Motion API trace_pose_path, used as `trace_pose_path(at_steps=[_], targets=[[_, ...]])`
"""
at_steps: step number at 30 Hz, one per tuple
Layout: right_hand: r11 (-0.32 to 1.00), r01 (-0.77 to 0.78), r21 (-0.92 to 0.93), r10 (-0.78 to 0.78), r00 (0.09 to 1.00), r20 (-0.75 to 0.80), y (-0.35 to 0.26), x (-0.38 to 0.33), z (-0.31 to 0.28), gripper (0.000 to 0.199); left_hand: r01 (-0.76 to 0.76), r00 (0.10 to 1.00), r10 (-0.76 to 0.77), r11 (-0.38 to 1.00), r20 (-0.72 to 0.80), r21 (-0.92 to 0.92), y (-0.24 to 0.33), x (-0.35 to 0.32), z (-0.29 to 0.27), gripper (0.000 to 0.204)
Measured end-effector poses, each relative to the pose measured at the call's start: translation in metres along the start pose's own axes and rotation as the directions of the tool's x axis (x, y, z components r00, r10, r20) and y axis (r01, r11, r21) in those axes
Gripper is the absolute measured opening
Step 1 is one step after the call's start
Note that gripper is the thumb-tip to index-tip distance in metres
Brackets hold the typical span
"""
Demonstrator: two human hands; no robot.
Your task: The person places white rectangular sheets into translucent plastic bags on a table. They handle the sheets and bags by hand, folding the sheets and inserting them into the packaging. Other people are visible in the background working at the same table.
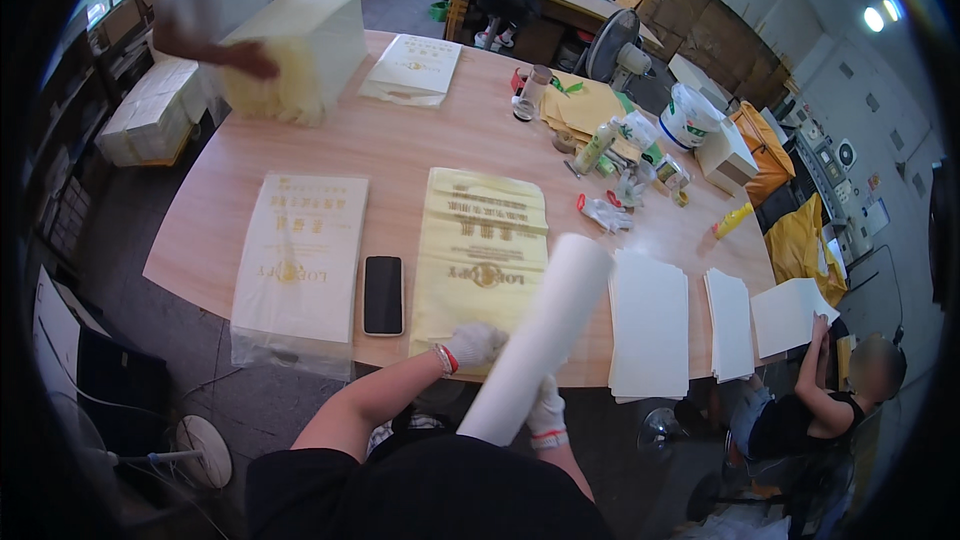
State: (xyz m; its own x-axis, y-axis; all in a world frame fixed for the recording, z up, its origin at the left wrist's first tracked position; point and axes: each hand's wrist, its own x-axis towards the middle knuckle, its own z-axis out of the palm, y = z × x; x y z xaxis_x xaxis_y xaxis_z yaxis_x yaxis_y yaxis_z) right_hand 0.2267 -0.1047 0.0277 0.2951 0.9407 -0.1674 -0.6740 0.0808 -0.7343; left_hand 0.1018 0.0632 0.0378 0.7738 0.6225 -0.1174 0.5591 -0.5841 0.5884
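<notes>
We judge the work to be at an early stage: the white paper roll [540,340] is up in our hands and not yet laid into or against anything, while the yellow printed bag [482,255] lies flat and unopened on the tabletop [420,140], with a second, paler bag stack in clear wrap [298,265] to its left and a black phone [383,295] between the two. Flat stacks of white sheets [650,325] lie to the right of the roll.

Our right hand [546,418], in a white glove, is closed around the lower end of the roll, which slants up and away over the near edge of the tabletop. Our left hand [472,345], also gloved, rests on the near edge of the yellow bag, just beside the roll; whether its grip pinches the bag or only presses on it, we cannot tell.
</notes>
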Motion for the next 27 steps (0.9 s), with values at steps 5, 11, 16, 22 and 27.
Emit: trace_pose_path(at_steps=[5, 11, 16, 22, 27], targets=[[0.966, 0.033, -0.258, -0.065, 0.991, -0.116, -0.012, 0.041, 0.031, 0.057, 0.130, 0.953, -0.301, 0.381, 0.009, -0.915, -0.040, 0.011, -0.029, 0.026], [0.711, 0.035, -0.703, -0.205, 0.966, -0.158, -0.071, -0.001, -0.002, 0.035, 0.013, 0.933, -0.359, 0.025, 0.003, -1.000, -0.050, 0.055, -0.047, 0.017], [-0.415, 0.186, -0.891, -0.264, 0.912, 0.314, -0.103, -0.038, 0.002, 0.019, 0.176, 0.957, -0.291, 0.543, 0.013, -0.821, 0.008, 0.078, -0.073, 0.027], [-0.171, 0.097, -0.980, -0.131, 0.984, 0.120, -0.076, 0.025, -0.072, 0.029, -0.399, 0.917, 0.375, 0.881, -0.138, -0.256, 0.142, 0.024, -0.011, 0.030], [-0.251, -0.094, -0.964, -0.604, 0.793, 0.080, -0.072, 0.072, -0.047, 0.048, -0.039, 0.989, 0.006, 0.973, -0.145, -0.229, 0.101, 0.022, -0.022, 0.031]])
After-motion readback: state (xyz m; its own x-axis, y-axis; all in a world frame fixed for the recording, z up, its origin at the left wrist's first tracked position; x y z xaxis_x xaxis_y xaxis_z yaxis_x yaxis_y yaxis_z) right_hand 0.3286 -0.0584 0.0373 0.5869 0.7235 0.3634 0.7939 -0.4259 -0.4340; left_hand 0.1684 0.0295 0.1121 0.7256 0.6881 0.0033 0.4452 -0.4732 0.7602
